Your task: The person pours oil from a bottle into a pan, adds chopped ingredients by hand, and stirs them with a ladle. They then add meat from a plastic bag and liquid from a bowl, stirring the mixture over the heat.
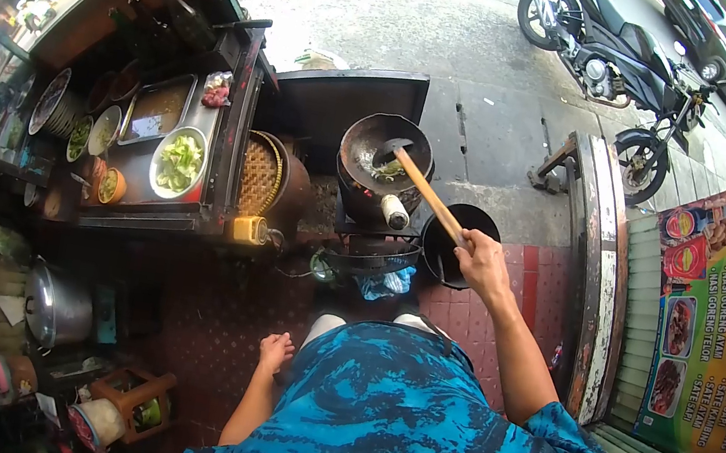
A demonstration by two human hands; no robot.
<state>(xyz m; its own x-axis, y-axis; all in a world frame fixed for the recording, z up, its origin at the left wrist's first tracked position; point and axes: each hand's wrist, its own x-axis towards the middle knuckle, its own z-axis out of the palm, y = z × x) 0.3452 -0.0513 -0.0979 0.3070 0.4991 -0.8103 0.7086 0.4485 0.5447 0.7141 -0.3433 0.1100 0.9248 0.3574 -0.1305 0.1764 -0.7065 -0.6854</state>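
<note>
My right hand [483, 264] is closed around the wooden handle of a spatula [430, 197]. The dark metal head of the spatula rests inside a wok [354, 163], beside a small amount of greenish food [388, 169]. The wok sits on a stove, its white-wrapped handle [395, 213] pointing toward me. Just below my right hand stands a black bucket [441, 251]. Low at my side hangs my left hand [275, 349], its fingers curled in with nothing visible in them. It is beside my blue patterned shirt, apart from other things.
At left a cart holds a bowl of cut greens [180, 163], a metal tray [159, 108] and stacked plates [50, 102]. A wooden bench [600, 276] and a menu banner [718, 315] stand at right. Behind my left hand is a lidded pot [58, 305]; a motorcycle [611, 62] is parked ahead.
</note>
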